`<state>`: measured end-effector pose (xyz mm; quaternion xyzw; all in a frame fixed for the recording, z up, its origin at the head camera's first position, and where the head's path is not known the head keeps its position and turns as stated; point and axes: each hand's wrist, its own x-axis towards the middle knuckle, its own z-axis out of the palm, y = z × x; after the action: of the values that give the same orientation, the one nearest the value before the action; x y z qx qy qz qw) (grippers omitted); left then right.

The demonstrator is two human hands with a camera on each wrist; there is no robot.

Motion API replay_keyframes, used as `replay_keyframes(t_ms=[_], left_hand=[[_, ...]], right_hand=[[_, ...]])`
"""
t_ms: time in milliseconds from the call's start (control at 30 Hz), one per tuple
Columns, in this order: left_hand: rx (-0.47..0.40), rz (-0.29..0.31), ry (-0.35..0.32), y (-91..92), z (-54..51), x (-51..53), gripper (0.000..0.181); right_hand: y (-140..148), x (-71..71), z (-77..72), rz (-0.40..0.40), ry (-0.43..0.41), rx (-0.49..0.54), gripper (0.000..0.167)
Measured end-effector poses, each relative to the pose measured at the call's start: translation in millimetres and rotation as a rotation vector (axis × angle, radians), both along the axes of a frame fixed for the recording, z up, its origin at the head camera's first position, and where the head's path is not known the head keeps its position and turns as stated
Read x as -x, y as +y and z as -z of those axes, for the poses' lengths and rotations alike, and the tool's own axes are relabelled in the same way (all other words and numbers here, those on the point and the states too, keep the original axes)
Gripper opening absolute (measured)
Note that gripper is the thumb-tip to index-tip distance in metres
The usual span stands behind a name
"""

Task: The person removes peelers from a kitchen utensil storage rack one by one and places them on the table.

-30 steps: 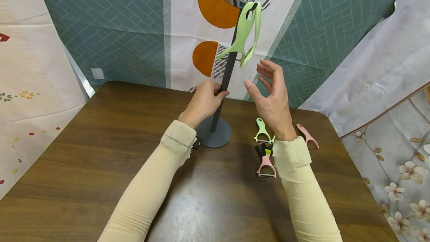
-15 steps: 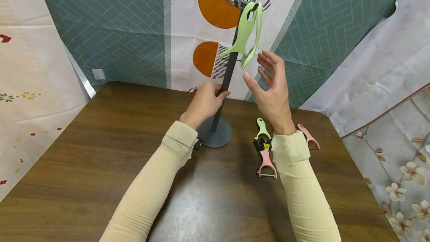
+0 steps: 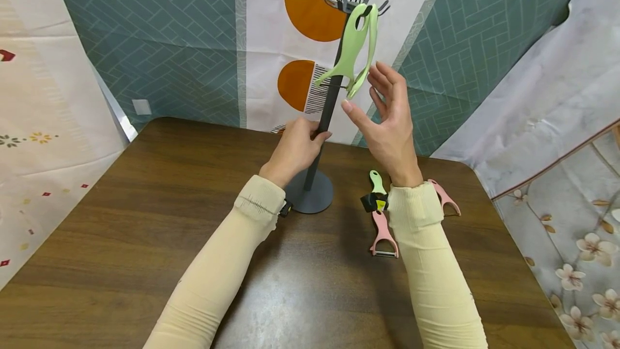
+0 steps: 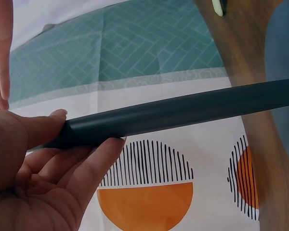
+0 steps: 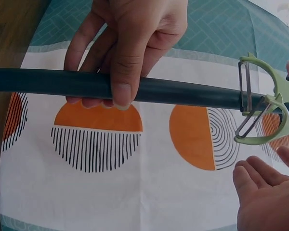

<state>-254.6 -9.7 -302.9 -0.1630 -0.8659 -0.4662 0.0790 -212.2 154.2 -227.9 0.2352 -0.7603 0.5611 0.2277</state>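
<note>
A dark metal stand has a round base on the table and several hooks at its top. My left hand grips its pole partway up, thumb on one side and fingers curled behind. From one front hook hang two light green peelers, the left one facing me and the right one turned nearly edge-on. Just right of and below them is my right hand, fingers loosely bent and thumb apart. In the right wrist view, the peelers' blades show beside the pole, and that hand holds nothing.
On the brown table lie a green peeler, partly covered by the wrist camera, and a pink peeler nearer me. Another pink peeler lies right of my sleeve. Patterned cloth hangs behind the table.
My right hand has risen and moved slightly left, closer to the hanging peelers. The left hand keeps its hold on the pole, and the peelers hang as before.
</note>
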Motion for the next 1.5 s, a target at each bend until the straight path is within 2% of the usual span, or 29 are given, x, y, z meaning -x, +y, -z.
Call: replay_keyframes(t_ms=[200,467,700,1033,1233,1500], left_hand=[[0.005,-0.007,-0.012,-0.1,-0.5,-1.6,0.02],[-0.003,-0.014,0.006,1.9,1.1,-1.2,0.019],[0.003,-0.021,0.024,2.1,0.7,-1.1,0.019],[-0.002,-0.015,0.008,2.6,0.4,-0.2,0.02],[-0.003,-0.013,0.004,3.0,0.4,-0.8,0.021],[0.005,-0.019,0.004,2.3,0.9,-1.4,0.02]], right_hand=[[-3.5,3.8,-0.5,0.015,-0.007,0.016,0.071],[0.6,19.2,10.5,0.007,-0.003,0.049,0.066],[-6.0,9.6,3.8,0.019,-0.002,0.05,0.058],[0.3,30.1,17.5,-0.026,0.103,0.098,0.05],[0.3,31.7,19.2,-0.045,0.141,0.139,0.049],[-1.7,30.5,14.4,-0.059,0.164,0.221,0.047]])
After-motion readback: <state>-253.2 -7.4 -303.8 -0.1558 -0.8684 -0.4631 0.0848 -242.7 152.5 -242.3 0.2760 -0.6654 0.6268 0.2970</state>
